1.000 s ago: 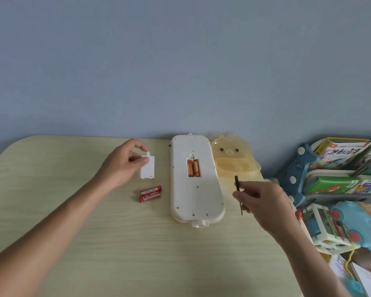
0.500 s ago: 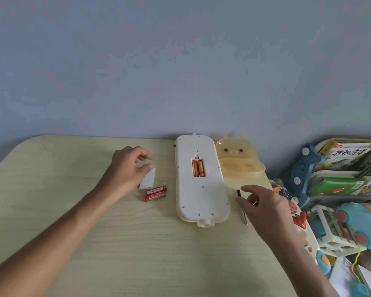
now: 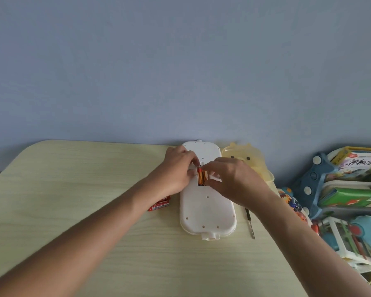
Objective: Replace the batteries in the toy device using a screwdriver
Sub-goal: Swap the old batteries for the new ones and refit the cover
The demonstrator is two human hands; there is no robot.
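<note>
The white toy device (image 3: 208, 206) lies face down on the table with its battery compartment uncovered. Two orange batteries (image 3: 202, 179) sit in it. My left hand (image 3: 177, 173) rests over the device's left edge, its curled fingertips at the compartment's left side. From the right, my right hand (image 3: 234, 180) pinches the orange batteries between thumb and forefinger. A pair of red batteries (image 3: 160, 205) lies left of the device, partly under my left forearm. The screwdriver (image 3: 250, 224) lies on the table to the device's right. The compartment cover is out of sight.
A yellow bear-shaped plastic box (image 3: 252, 162) stands right behind the device. Off the table's right edge are a blue toy rack with books (image 3: 338, 181) and a white toy cart (image 3: 351, 243). The wooden table (image 3: 73, 189) ends at a wall.
Both hands have moved onto the device's compartment. My left hand let go of the cover. My right hand left the screwdriver on the table and now pinches the orange batteries.
</note>
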